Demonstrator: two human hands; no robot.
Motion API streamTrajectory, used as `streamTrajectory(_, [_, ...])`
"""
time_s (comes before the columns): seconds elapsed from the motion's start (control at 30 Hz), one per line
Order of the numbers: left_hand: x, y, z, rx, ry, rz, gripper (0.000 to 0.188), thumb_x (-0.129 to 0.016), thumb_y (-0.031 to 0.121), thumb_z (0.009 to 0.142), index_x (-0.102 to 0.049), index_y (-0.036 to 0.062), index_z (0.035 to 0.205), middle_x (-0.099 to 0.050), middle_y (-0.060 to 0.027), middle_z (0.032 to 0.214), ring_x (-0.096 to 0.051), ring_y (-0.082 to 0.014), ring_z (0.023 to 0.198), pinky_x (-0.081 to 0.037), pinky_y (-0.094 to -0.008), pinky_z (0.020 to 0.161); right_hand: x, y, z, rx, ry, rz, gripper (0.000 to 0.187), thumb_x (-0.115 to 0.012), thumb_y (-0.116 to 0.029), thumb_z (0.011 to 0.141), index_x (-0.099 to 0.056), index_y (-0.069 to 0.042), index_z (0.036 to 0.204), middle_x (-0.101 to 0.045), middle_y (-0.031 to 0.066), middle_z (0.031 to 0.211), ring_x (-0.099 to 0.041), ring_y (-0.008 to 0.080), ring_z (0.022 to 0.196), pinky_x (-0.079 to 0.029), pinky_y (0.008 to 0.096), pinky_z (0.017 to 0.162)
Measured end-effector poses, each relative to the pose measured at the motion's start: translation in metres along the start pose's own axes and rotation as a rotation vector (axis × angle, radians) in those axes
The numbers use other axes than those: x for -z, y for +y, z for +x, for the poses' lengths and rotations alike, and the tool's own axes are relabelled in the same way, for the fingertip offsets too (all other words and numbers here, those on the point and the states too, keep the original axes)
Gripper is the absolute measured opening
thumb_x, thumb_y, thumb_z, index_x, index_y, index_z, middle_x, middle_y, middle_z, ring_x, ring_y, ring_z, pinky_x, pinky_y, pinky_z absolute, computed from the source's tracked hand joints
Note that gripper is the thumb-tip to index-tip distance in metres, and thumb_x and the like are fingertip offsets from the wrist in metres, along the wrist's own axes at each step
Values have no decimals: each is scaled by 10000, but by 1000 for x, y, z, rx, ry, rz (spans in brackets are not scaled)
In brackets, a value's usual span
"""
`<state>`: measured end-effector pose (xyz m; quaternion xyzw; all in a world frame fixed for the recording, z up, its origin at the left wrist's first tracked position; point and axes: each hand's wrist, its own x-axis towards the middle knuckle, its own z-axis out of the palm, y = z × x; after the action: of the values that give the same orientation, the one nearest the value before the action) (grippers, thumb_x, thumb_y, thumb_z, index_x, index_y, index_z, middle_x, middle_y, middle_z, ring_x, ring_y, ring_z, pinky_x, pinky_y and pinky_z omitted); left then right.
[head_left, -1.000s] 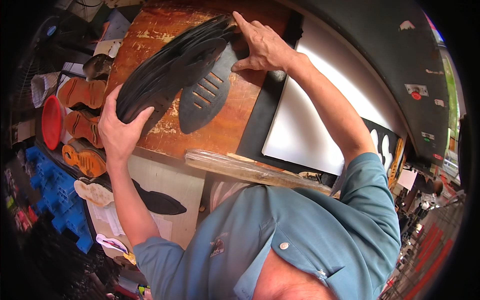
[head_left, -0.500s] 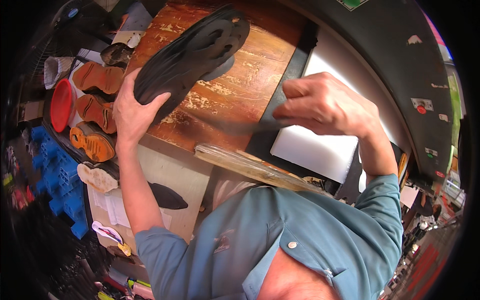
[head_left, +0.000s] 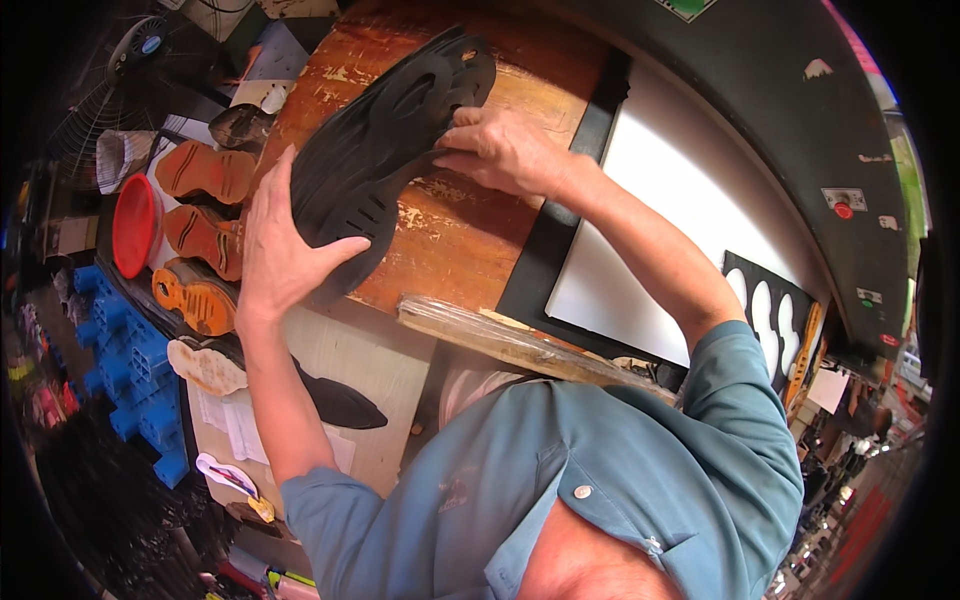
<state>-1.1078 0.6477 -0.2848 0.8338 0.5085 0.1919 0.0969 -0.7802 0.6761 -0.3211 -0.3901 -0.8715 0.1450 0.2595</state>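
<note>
Free passage over bare tabletop [head_left: 460, 240] between obstacles: black stack [head_left: 385, 125], plastic-wrapped bar [head_left: 500, 342]

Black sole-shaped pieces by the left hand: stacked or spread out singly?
Stacked: the black pieces overlap, with layered edges showing beside the left hand.

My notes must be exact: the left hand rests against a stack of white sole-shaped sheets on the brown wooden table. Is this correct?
Not quite: the stack of sole-shaped sheets is black, not white, as the head view shows. The left hand does rest against it on the brown wooden table.
</note>
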Motion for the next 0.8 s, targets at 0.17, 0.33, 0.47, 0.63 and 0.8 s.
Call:
streamTrajectory(0.17, [-10, 8, -8, -34, 6, -49, 1007, -917, 88, 734, -406, 69, 1602, -598, -221, 1410, -585, -441, 1291, -491, -505, 1086, 11, -15, -1, 142, 300, -216, 472, -881, -218, 825, -701, -81, 1239, -666, 88, 1103, -682, 297, 1054, -541, 464, 911])
streamTrajectory(0.33, [-9, 15, -3, -72, 57, -76, 919, -911, 78, 724, -497, 45, 1543, -642, -221, 1366, -630, -425, 1233, -518, -498, 1054, 22, -13, 17, 226, 232, -241, 445, -895, -223, 801, -707, -90, 1182, -673, 83, 1086, -661, 283, 1068, -513, 458, 962])
streamTrajectory(0.47, [6, 22, -6, -94, 111, -93, 845, -909, 64, 708, -574, 38, 1484, -690, -212, 1309, -672, -417, 1163, -535, -488, 1028, 32, -2, 0, 199, 128, -128, 524, -933, -283, 799, -740, -100, 1251, -701, 85, 1149, -672, 304, 1103, -530, 445, 987])
streamTrajectory(0.63, [19, 8, -5, 53, 1, -239, 844, -904, 65, 710, -571, 57, 1485, -679, -172, 1363, -659, -380, 1242, -519, -459, 1076, 30, 43, -7, -149, 302, 183, 669, -761, -490, 976, -618, -77, 1482, -576, 170, 1485, -545, 329, 1421, -435, 431, 1200])
streamTrajectory(0.8, [2, -6, 3, 4, -28, -189, 882, -928, 125, 729, -518, 54, 1507, -617, -186, 1434, -609, -395, 1309, -482, -479, 1126, -29, 65, -10, -473, 207, 691, 760, -430, -606, 1127, -448, -38, 1631, -533, 184, 1603, -506, 294, 1465, -351, 406, 1261])
